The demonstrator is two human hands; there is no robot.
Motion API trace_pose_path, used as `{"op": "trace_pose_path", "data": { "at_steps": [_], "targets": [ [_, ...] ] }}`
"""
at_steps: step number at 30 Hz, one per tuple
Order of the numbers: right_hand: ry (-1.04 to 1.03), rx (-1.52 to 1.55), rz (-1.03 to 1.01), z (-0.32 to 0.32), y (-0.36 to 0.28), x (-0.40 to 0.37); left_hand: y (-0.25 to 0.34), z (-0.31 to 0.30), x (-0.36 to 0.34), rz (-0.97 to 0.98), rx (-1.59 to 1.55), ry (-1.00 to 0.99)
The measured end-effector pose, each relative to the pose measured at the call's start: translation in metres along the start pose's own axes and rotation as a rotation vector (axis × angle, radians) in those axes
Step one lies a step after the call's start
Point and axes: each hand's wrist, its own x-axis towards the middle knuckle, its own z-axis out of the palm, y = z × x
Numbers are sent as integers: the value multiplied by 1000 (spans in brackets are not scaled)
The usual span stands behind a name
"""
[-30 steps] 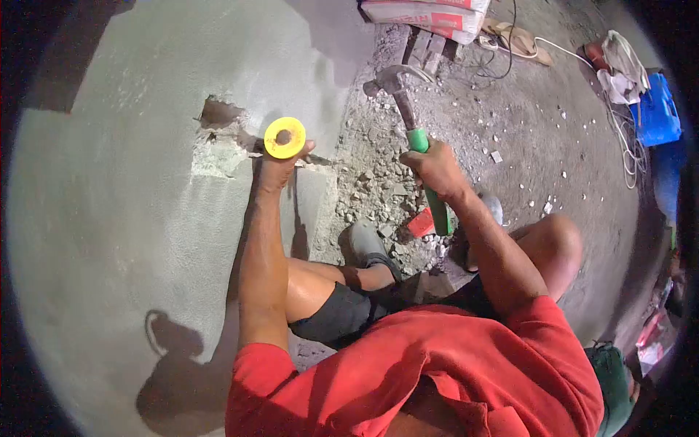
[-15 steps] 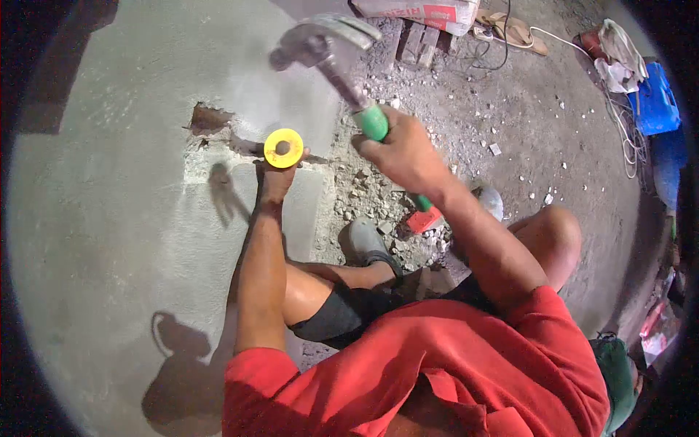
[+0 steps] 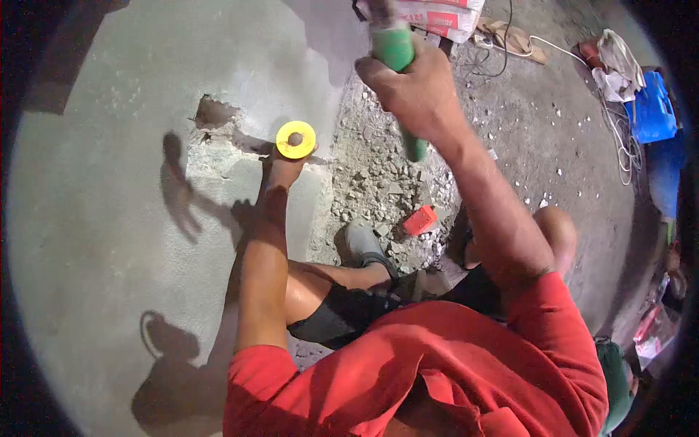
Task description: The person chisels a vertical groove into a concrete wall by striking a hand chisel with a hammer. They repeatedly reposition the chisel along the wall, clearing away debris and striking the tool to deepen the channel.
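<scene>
My left hand (image 3: 284,173) is wrapped round a chisel with a round yellow hand guard (image 3: 304,148). The guard hides most of the fingers and the chisel's shaft; only the round striking end (image 3: 295,138) shows in its middle. It is held at a broken groove in the grey plastered wall (image 3: 116,240), near a rough hole (image 3: 216,112). Raised above the rubble, my right hand (image 3: 424,91) grips the green handle of a hammer (image 3: 394,49). The hammer's head is out of view past the top edge.
Broken rubble (image 3: 371,175) lies along the wall's foot, around my grey shoe (image 3: 362,242). An orange-red block (image 3: 420,220) rests on it. A printed sack (image 3: 455,18) sits at the top. Cables (image 3: 502,51) and a blue jerrycan (image 3: 653,109) are on the right.
My right hand has lifted the hammer up and away, taking its claw head out of view. The chisel guard has shifted slightly right and up in the view.
</scene>
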Motion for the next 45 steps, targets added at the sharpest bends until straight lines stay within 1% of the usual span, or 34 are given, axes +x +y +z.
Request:
{"op": "trace_pose_path", "data": {
  "at_steps": [1,2,3,4,6,7,8,9,11,12,14,16,17,18,19,21,22,23,24,26,28,29,31,32,33,34,35,36,38,39,40,43,44,45],
  "targets": [
    [135,126,-16,4,-5,-2,0,2,1,-4,0,3],
    [113,141,18,22,14,-14,0,4,2,-18,-47,-21],
    [69,25,-33,52,65,-27,0,4,4,-30,-95,-45],
    [-141,-101,60,71,119,-41,-15,10,7,124,-167,-6],
    [-435,-316,145,71,163,-50,-25,8,-2,82,-141,8],
    [-414,-325,133,59,151,-33,-15,10,10,59,-126,32],
    [-357,-298,146,49,142,-25,-11,9,7,-37,144,22],
    [-306,-258,192,39,125,-34,-10,7,-12,-66,147,-2],
    [-172,-166,120,12,77,-14,-3,5,10,-147,10,-111],
    [-86,-118,61,-1,48,-3,-5,5,9,-85,-210,-119],
    [-1,-67,7,-13,6,12,2,5,8,-89,-144,-88],
    [249,121,-157,-10,-16,18,-1,3,7,-8,-89,-35],
    [208,180,-82,11,0,10,-2,1,7,-10,-83,-31],
    [197,101,-95,40,32,-13,0,0,3,-60,-77,-33],
    [-64,-57,-58,70,101,-26,5,-1,4,-99,-75,-36],
    [-460,-389,253,67,134,-46,-3,-6,-3,-247,-1029,-139],
    [-436,-388,246,60,132,-38,-2,0,-2,-47,-493,-21],
    [-381,-368,165,52,133,-26,-13,7,-1,19,-298,15],
    [-354,-327,124,51,133,-35,-52,10,6,80,-128,-35],
    [-269,-142,37,26,89,-15,-111,15,23,247,114,-84],
    [-84,-144,62,-6,23,1,-15,10,-1,-55,-92,-63],
    [-87,-144,59,-18,3,8,-7,6,2,-56,-92,-60],
    [149,100,-94,-27,-20,12,-9,2,-1,-48,-75,-97],
    [294,72,-181,-12,-8,8,-9,2,1,-51,-73,-98],
    [258,134,-125,15,22,-3,-15,4,3,-89,-2,-97],
    [203,13,-128,45,60,-25,-21,7,1,-133,68,-97],
    [7,-11,-52,71,113,-42,-32,10,-2,-137,68,-100],
    [-397,-361,133,77,153,-48,-42,14,-2,-103,-240,-76],
    [-322,-344,170,72,167,-52,-54,14,3,108,-48,-70],
    [-271,-335,194,69,170,-48,-24,13,1,-7,62,-108],
    [-282,-285,224,58,149,-49,-35,14,-8,-59,85,-146],
    [-147,-176,209,13,85,-4,-61,17,8,358,189,-67],
    [-81,-140,163,-5,58,5,-58,13,13,638,368,19],
    [-12,-104,116,-21,35,12,-39,9,14,523,290,8]
  ]
}}
